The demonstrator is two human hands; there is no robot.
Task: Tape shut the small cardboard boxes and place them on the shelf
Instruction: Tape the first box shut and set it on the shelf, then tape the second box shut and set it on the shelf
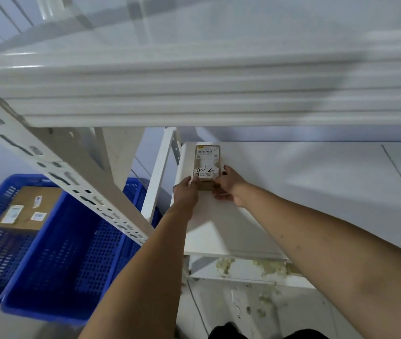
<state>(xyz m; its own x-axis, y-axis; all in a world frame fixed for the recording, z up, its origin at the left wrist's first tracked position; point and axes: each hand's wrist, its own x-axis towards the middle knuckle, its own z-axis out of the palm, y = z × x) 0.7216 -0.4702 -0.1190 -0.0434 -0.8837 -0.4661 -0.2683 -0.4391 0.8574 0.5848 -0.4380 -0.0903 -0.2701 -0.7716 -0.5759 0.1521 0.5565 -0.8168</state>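
Curled fingertips [190,182] of left hand [185,193] and right hand [230,189] pinching the near corners of the small cardboard box [206,160], flat on the white shelf [243,223] at 12 o'clock from the wrists. Likely light, stiff-walled, slick-labelled; best gripped by side edges. Blue baskets [55,285] at 8 o'clock.
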